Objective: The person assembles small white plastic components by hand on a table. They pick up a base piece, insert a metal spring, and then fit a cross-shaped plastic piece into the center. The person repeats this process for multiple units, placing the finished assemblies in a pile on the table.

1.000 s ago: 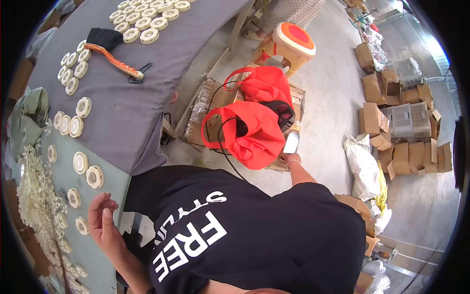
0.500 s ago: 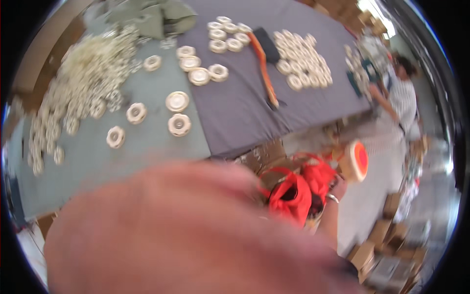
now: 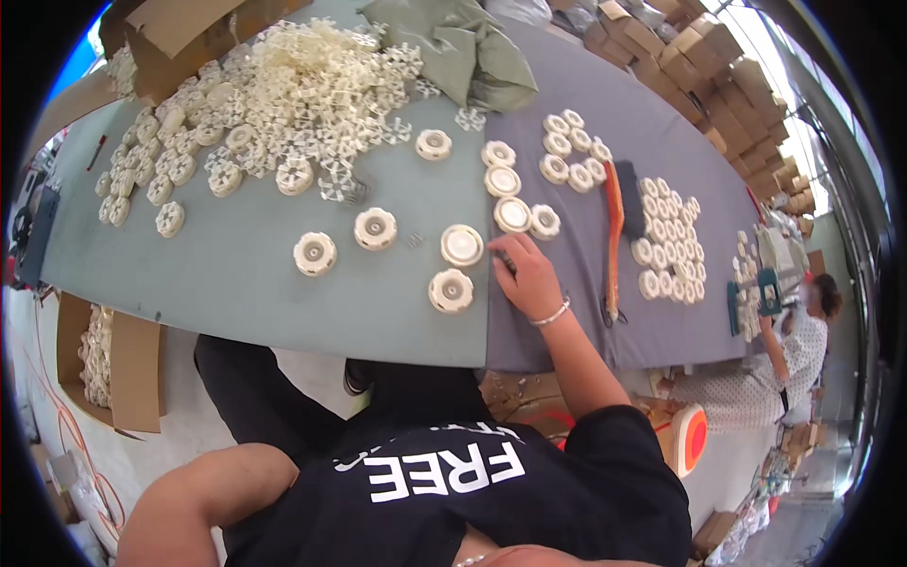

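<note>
My right hand (image 3: 531, 282) rests at the seam between the green and grey table covers, its fingers curled. Something small and dark shows between thumb and fingers, too small to name. Just left of the fingertips lies a cream plastic disc with a smooth round centre (image 3: 461, 246). Below it sits a notched round cream piece (image 3: 451, 290). Two similar notched pieces with metal centres, one (image 3: 375, 229) and another (image 3: 315, 253), lie farther left. A small spring (image 3: 416, 240) is between them and the disc. My left upper arm shows at lower left; that hand is out of view.
A heap of cream cross-shaped parts (image 3: 321, 90) spreads at the back left. Grouped round pieces (image 3: 671, 236) stand right of an orange-handled brush (image 3: 615, 241). An open carton (image 3: 132, 369) is on the floor at left. Another person (image 3: 803, 340) works at the far right.
The large blurred arm across the view is gone. My right hand has come from the red bag beside the table onto the tabletop. The view has shifted, showing more table at left.
</note>
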{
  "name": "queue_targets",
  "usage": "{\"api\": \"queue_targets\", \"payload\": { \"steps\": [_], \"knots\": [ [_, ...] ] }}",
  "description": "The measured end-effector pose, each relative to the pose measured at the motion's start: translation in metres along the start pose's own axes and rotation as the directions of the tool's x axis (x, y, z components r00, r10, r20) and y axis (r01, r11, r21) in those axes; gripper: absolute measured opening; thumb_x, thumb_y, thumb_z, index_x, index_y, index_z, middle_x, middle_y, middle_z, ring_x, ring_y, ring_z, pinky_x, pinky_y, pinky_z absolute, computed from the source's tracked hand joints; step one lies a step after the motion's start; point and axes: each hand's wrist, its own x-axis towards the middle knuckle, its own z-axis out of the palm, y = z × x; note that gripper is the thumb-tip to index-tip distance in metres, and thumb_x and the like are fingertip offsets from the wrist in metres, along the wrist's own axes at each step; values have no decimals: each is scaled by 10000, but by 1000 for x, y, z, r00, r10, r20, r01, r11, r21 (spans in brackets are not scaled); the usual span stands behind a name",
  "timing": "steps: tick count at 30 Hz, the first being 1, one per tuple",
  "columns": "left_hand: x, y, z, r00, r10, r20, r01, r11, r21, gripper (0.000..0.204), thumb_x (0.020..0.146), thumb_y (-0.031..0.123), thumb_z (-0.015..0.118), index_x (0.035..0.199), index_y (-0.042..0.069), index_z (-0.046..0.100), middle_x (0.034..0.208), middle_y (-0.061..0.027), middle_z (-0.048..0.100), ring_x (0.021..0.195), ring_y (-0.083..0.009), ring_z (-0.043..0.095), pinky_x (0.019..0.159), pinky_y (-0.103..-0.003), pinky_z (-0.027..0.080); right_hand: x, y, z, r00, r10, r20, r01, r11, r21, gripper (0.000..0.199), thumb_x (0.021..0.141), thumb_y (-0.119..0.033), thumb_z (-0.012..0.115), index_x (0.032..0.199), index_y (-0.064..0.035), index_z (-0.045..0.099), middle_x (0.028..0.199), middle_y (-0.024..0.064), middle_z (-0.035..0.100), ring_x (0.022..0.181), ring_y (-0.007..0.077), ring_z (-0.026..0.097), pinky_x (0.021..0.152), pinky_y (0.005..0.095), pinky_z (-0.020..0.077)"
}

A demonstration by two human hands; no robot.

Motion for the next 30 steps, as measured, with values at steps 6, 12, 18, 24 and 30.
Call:
{"api": "queue_targets", "payload": {
  "steps": [6, 12, 18, 24, 30],
  "knots": [
    [-131, -77, -26, 199, -137, -971, 658, 752, 29, 521, 946, 118, 778, 1448, 53, 655, 1276, -143, 695, 1058, -327, 710, 909, -467, 599, 20, -21, -16, 996, -65, 66, 78, 971, -225, 295, 895, -98, 786, 1187, -89, 747, 1177, 92, 729, 1178, 328, 676, 1035, 466, 530],
    [-179, -136, -72, 280, 78, -957, 754, -635, 169, 976, 750, 247, 955, 1603, 86, 509, 1579, -186, 534, 1440, -414, 509, 1197, -520, 437, 86, -45, -12, 973, -167, 160, 160, 985, 59, 235, 922, -116, 779, 1149, -57, 763, 1230, 129, 731, 1174, 357, 696, 997, 447, 557],
    [-207, -111, -80, 10, -48, -999, 867, -497, 32, 940, 748, 211, 944, 1580, 92, 524, 1558, -174, 544, 1434, -394, 517, 1205, -491, 449, 213, -11, 43, 937, -256, 237, 287, 952, -104, 272, 947, -150, 770, 1199, -55, 732, 1260, 147, 722, 1181, 374, 685, 1025, 454, 550],
    [-217, -90, -88, 47, -155, -987, 905, -411, 108, 823, 757, 191, 933, 1497, 65, 594, 1442, -163, 626, 1360, -378, 574, 1154, -489, 490, 260, -90, 126, 779, -554, 294, 546, 829, 117, 448, 884, -316, 862, 1243, -88, 723, 1315, 142, 705, 1230, 370, 666, 1076, 466, 528],
    [-222, -75, -89, 79, -94, -992, 937, -333, 106, 729, 839, 300, 893, 1459, 46, 606, 1428, -174, 618, 1350, -377, 576, 1136, -474, 494, 271, -73, 123, 827, -315, 466, 432, 887, -166, 552, 804, -363, 910, 1272, -150, 709, 1272, 118, 694, 1207, 375, 658, 1060, 485, 523]
  ]
}}
